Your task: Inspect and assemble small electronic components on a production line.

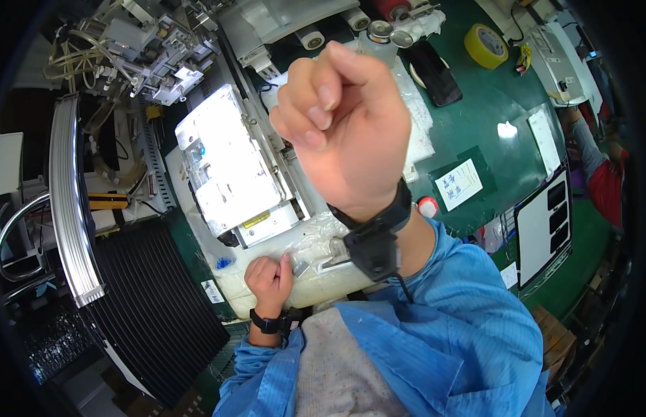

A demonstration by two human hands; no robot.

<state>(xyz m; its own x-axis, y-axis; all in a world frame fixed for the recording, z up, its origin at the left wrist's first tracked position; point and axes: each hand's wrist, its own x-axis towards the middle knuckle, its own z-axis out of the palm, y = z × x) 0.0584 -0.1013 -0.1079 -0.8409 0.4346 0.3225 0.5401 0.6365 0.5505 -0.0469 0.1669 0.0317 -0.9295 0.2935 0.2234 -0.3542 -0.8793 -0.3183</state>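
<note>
Metal parts [321,262], small and silvery, are lying on the pale translucent sheet [302,243] at the near edge of the green bench [504,167], just in front of the white box-shaped device [229,163].

From the head camera, your left hand [269,276] is resting curled on that sheet, its thumb touching the nearest small metal piece; whether it is actually gripping it cannot be told. Your right hand [344,121] is rising close to the lens, closed into a loose fist with the fingertips pinched against the thumb, and nothing can be seen in it. You are wearing a black wrist strap [373,233] on that arm. A yellow tape roll [486,46] is sitting well away on the bench.
</note>
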